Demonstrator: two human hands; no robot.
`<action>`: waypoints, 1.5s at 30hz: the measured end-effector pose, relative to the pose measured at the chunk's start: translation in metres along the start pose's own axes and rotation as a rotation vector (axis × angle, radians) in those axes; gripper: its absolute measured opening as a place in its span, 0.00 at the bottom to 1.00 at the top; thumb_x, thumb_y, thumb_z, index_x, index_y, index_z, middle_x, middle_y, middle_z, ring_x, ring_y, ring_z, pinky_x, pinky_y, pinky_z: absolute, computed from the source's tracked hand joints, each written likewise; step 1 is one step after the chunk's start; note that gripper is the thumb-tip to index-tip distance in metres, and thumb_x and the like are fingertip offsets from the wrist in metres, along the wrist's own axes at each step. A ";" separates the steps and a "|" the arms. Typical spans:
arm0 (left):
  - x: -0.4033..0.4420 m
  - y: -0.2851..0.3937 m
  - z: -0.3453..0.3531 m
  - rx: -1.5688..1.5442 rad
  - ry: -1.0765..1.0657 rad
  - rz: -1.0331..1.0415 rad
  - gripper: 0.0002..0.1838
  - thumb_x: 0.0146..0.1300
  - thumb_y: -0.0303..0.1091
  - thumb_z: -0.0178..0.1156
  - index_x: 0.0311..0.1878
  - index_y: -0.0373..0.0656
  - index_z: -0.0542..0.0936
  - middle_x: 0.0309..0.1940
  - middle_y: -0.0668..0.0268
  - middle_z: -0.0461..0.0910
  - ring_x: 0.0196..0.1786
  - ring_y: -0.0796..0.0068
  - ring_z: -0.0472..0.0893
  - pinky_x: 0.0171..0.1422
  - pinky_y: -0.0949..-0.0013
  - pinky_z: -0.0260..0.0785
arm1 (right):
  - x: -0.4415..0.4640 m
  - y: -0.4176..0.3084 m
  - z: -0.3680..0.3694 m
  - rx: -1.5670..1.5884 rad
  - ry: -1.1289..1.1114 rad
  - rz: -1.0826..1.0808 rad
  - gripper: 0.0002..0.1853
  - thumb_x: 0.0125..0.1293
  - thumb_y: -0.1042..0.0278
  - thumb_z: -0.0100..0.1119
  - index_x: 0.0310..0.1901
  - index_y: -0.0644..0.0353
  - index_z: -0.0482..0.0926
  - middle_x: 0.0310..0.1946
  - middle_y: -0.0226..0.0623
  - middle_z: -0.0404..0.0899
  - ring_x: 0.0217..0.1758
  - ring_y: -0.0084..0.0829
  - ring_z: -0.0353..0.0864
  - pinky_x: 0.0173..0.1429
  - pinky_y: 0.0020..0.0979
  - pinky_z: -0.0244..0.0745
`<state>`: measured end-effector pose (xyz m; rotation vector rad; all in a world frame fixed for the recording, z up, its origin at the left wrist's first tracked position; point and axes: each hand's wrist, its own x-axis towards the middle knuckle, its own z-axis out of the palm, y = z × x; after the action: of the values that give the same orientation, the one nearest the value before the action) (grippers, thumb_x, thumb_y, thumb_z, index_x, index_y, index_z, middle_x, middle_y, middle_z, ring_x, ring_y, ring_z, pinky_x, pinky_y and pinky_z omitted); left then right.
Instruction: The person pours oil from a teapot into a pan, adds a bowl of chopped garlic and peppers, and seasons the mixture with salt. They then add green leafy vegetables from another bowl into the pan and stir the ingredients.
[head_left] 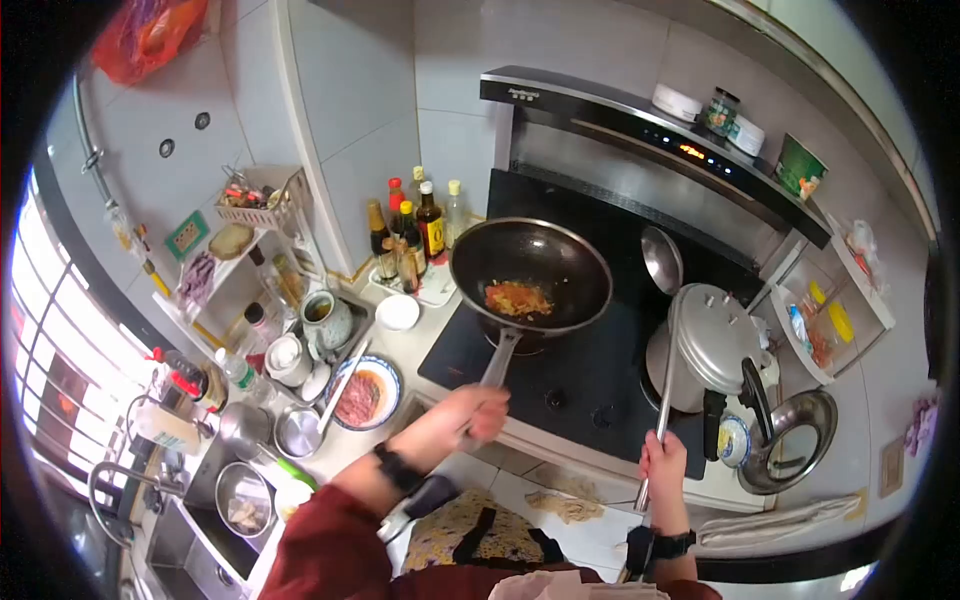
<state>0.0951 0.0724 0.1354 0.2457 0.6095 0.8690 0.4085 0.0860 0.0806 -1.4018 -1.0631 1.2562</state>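
My left hand is closed around the handle of a dark wok, which sits tilted over the left side of the black cooktop. A small heap of reddish-orange chopped food lies in the bottom of the wok. My right hand grips the long metal handle of a ladle. The ladle's round bowl is up at the right of the wok, above the cooktop and apart from the food. Its handle passes in front of a silver pressure cooker.
Left of the cooktop stand several sauce bottles, a small white bowl and a blue-rimmed bowl of raw meat. A sink is at lower left. A metal lid leans at the right, below the range hood.
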 end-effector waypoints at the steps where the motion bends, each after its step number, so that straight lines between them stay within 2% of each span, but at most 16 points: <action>1: -0.001 -0.005 -0.002 0.012 -0.012 -0.006 0.14 0.62 0.31 0.45 0.19 0.49 0.63 0.11 0.78 0.58 0.12 0.86 0.60 0.13 0.81 0.51 | -0.005 0.000 -0.003 0.005 0.015 -0.009 0.11 0.61 0.67 0.50 0.22 0.59 0.66 0.11 0.26 0.62 0.08 0.17 0.58 0.11 0.21 0.54; 3: -0.019 -0.017 -0.022 -0.054 0.001 -0.070 0.13 0.61 0.30 0.46 0.20 0.49 0.64 0.11 0.78 0.58 0.11 0.86 0.60 0.12 0.81 0.49 | -0.012 -0.003 -0.008 0.014 0.017 0.032 0.11 0.61 0.68 0.50 0.22 0.59 0.66 0.10 0.26 0.62 0.08 0.16 0.59 0.10 0.21 0.54; 5: -0.081 -0.025 -0.039 0.184 0.240 -0.090 0.12 0.61 0.30 0.46 0.20 0.48 0.65 0.09 0.77 0.57 0.09 0.86 0.59 0.11 0.81 0.48 | -0.023 0.005 -0.020 -0.199 0.021 -0.065 0.11 0.61 0.68 0.50 0.23 0.60 0.66 0.10 0.28 0.62 0.08 0.17 0.60 0.10 0.21 0.54; 12: 0.027 -0.018 -0.007 0.017 0.016 0.109 0.14 0.62 0.33 0.46 0.19 0.49 0.65 0.10 0.78 0.60 0.12 0.86 0.60 0.15 0.81 0.48 | -0.010 -0.015 -0.004 0.057 -0.082 0.055 0.12 0.61 0.66 0.51 0.22 0.58 0.65 0.10 0.25 0.63 0.09 0.16 0.60 0.11 0.19 0.54; 14: 0.006 -0.019 -0.024 0.235 -0.016 0.148 0.15 0.62 0.34 0.46 0.18 0.50 0.65 0.10 0.79 0.60 0.13 0.87 0.60 0.17 0.82 0.48 | -0.014 -0.020 -0.007 0.094 -0.075 0.088 0.12 0.62 0.66 0.51 0.22 0.58 0.66 0.10 0.25 0.62 0.09 0.15 0.60 0.11 0.18 0.53; 17: -0.077 -0.040 -0.050 0.087 0.274 -0.139 0.15 0.62 0.33 0.47 0.18 0.48 0.65 0.08 0.78 0.57 0.08 0.87 0.57 0.10 0.79 0.45 | -0.012 -0.014 -0.020 -0.011 -0.015 0.043 0.09 0.62 0.66 0.51 0.26 0.58 0.69 0.12 0.25 0.63 0.09 0.14 0.59 0.11 0.18 0.53; 18: -0.094 -0.041 -0.030 -0.016 0.073 -0.072 0.13 0.61 0.32 0.48 0.19 0.48 0.64 0.08 0.77 0.56 0.07 0.85 0.57 0.10 0.79 0.44 | -0.009 -0.006 -0.025 -0.055 -0.024 -0.002 0.08 0.62 0.66 0.51 0.28 0.58 0.69 0.12 0.24 0.63 0.10 0.14 0.58 0.11 0.17 0.53; 25: 0.056 0.001 -0.020 -0.016 0.017 -0.031 0.15 0.62 0.32 0.45 0.18 0.49 0.60 0.08 0.80 0.56 0.10 0.88 0.57 0.12 0.80 0.46 | -0.023 -0.009 -0.035 0.085 -0.020 0.051 0.04 0.61 0.69 0.51 0.34 0.58 0.70 0.14 0.25 0.63 0.11 0.14 0.57 0.12 0.17 0.52; 30: -0.011 -0.027 -0.030 -0.131 -0.086 -0.205 0.17 0.62 0.31 0.43 0.16 0.49 0.59 0.09 0.79 0.56 0.09 0.88 0.56 0.10 0.82 0.45 | -0.031 -0.028 -0.041 -0.039 0.053 0.043 0.07 0.62 0.66 0.51 0.30 0.58 0.68 0.14 0.23 0.63 0.11 0.13 0.57 0.12 0.17 0.52; 32: -0.053 -0.053 -0.052 -0.168 0.006 -0.131 0.05 0.63 0.29 0.43 0.34 0.39 0.67 0.09 0.78 0.58 0.08 0.87 0.57 0.08 0.82 0.48 | -0.028 -0.032 -0.038 -0.025 0.042 0.063 0.06 0.62 0.66 0.51 0.32 0.58 0.69 0.14 0.23 0.62 0.11 0.13 0.57 0.12 0.17 0.51; 33: -0.067 -0.059 -0.052 -0.247 -0.200 -0.096 0.08 0.61 0.29 0.45 0.42 0.36 0.66 0.10 0.77 0.59 0.08 0.87 0.57 0.08 0.81 0.49 | -0.024 -0.032 -0.037 -0.005 0.034 0.059 0.05 0.62 0.67 0.51 0.33 0.58 0.69 0.14 0.23 0.62 0.11 0.13 0.56 0.12 0.17 0.51; 37: -0.046 -0.050 -0.063 -0.014 0.038 -0.086 0.07 0.60 0.29 0.46 0.40 0.39 0.66 0.11 0.78 0.59 0.08 0.86 0.57 0.10 0.81 0.49 | -0.013 -0.020 -0.025 0.094 -0.048 0.052 0.05 0.62 0.68 0.50 0.36 0.58 0.69 0.15 0.23 0.63 0.12 0.12 0.56 0.13 0.17 0.51; 38: -0.019 -0.042 -0.071 0.046 0.059 -0.035 0.04 0.62 0.30 0.45 0.32 0.43 0.68 0.11 0.79 0.59 0.10 0.86 0.58 0.12 0.82 0.49 | -0.010 -0.016 -0.022 0.085 -0.062 0.030 0.05 0.62 0.68 0.50 0.36 0.58 0.69 0.15 0.23 0.63 0.12 0.12 0.57 0.13 0.16 0.51; 39: 0.007 -0.027 -0.069 -0.088 -0.193 -0.152 0.11 0.63 0.31 0.44 0.22 0.48 0.65 0.12 0.79 0.59 0.12 0.88 0.59 0.14 0.83 0.49 | -0.009 -0.012 -0.020 0.081 -0.071 0.010 0.05 0.62 0.68 0.51 0.37 0.59 0.70 0.15 0.22 0.63 0.12 0.12 0.57 0.13 0.16 0.51; 40: 0.024 -0.013 -0.041 -0.034 0.038 -0.127 0.17 0.62 0.33 0.46 0.16 0.50 0.60 0.09 0.79 0.57 0.10 0.87 0.58 0.12 0.81 0.48 | -0.008 -0.011 -0.019 0.086 -0.082 0.044 0.05 0.62 0.68 0.51 0.37 0.59 0.70 0.15 0.22 0.63 0.13 0.12 0.57 0.14 0.16 0.52; 45: 0.018 -0.015 -0.036 -0.024 -0.021 -0.114 0.12 0.63 0.31 0.44 0.22 0.48 0.63 0.10 0.79 0.57 0.10 0.89 0.58 0.12 0.82 0.48 | -0.018 -0.013 -0.021 -0.007 -0.045 0.061 0.06 0.61 0.68 0.51 0.38 0.59 0.70 0.15 0.23 0.63 0.12 0.12 0.57 0.13 0.17 0.52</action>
<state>0.0919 0.0757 0.0931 0.1960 0.5880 0.7624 0.4270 0.0688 0.0969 -1.4266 -1.0633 1.3350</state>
